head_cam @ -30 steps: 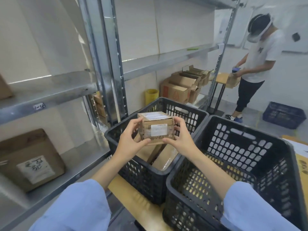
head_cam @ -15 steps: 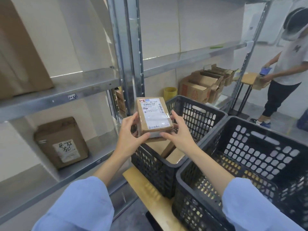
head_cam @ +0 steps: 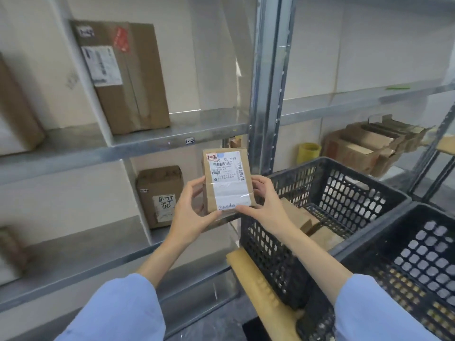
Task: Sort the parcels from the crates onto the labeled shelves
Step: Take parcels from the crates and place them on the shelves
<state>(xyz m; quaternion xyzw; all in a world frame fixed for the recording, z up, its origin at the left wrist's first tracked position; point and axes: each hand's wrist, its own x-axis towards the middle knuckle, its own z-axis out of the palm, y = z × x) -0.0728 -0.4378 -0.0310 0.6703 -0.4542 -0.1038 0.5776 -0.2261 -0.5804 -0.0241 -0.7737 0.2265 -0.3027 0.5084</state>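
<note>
I hold a small brown parcel (head_cam: 227, 179) upright in front of the metal shelves (head_cam: 138, 141), its white shipping label and a red tag reading 1-2 facing me. My left hand (head_cam: 194, 209) grips its left side with the thumb on the front. My right hand (head_cam: 264, 201) grips the right side and lower edge. Below right stands a black crate (head_cam: 320, 193) with several brown parcels (head_cam: 305, 220) inside. A second black crate (head_cam: 418, 262) sits beside it at the right.
A tall box (head_cam: 123, 75) stands on the shelf marked 1-4 (head_cam: 189, 141). A smaller box (head_cam: 160, 195) sits on the shelf below. Open cartons (head_cam: 369, 146) and a yellow bin (head_cam: 309, 152) lie behind the steel upright (head_cam: 266, 82). The crates rest on a wooden bench (head_cam: 261, 286).
The parcel has been turned so its label faces me and lifted away from the crate toward the shelves. My view has swung left, and the other person has left the frame.
</note>
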